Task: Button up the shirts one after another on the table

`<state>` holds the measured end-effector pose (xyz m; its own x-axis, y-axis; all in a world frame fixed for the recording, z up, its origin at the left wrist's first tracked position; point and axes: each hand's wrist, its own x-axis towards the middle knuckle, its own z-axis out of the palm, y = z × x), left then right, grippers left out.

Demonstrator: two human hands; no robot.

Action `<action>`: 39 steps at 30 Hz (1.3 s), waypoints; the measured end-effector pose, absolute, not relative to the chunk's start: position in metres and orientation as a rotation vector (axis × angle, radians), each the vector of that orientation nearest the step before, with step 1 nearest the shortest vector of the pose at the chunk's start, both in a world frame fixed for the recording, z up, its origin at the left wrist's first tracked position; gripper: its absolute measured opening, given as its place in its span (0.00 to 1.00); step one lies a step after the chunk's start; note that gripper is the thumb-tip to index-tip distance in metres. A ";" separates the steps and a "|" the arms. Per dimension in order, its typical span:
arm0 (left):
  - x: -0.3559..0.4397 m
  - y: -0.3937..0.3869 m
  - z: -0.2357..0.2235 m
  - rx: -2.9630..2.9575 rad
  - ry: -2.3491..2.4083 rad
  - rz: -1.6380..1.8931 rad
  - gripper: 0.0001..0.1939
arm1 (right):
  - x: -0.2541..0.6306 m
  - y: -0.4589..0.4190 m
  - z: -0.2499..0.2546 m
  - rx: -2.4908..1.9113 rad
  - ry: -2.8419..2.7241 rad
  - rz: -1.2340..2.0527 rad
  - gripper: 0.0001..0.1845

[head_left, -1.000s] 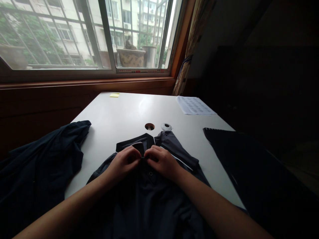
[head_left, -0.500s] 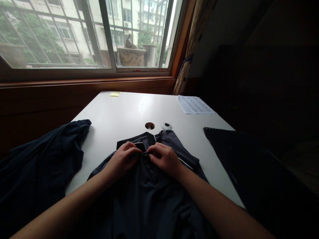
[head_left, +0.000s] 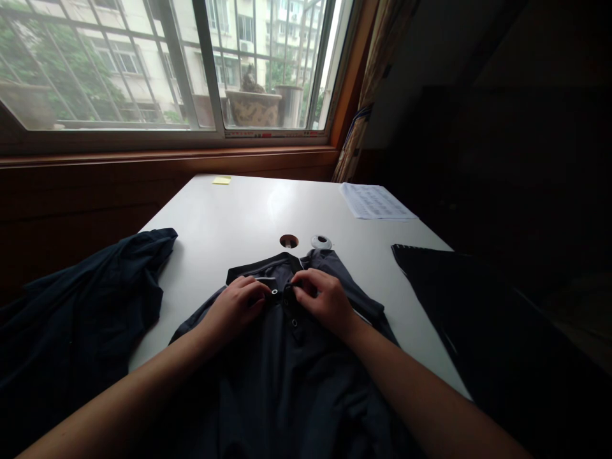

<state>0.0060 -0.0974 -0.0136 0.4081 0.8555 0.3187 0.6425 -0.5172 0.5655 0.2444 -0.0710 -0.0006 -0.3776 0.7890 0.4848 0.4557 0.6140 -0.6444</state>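
A dark grey polo shirt (head_left: 268, 370) lies front up on the white table, its black collar (head_left: 261, 262) toward the window. My left hand (head_left: 243, 298) pinches the left edge of the neck opening, with a pale ringed button (head_left: 274, 292) showing at its fingertips. On the other side, my right hand (head_left: 321, 296) has thumb and fingers closed on the right edge of the placket (head_left: 287, 296). The two edges stand slightly apart. Lower on the placket another ringed button (head_left: 294, 322) shows.
Dark garments lie at the left (head_left: 100, 287) and right (head_left: 459, 306) of the white table (head_left: 239, 210). Beyond the shirt are a round cable hole (head_left: 289, 241) and its loose cover (head_left: 321, 242). Printed sheets (head_left: 375, 201) and a yellow note (head_left: 222, 180) lie farther back, below the window.
The placket edges, close together before, have come apart. My right hand has shifted slightly right and up with its edge, and a button now shows by my left fingertips.
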 end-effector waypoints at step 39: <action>0.009 -0.103 -0.012 2.346 1.235 0.963 0.08 | 0.246 -0.070 -0.002 -0.908 -2.052 0.641 0.06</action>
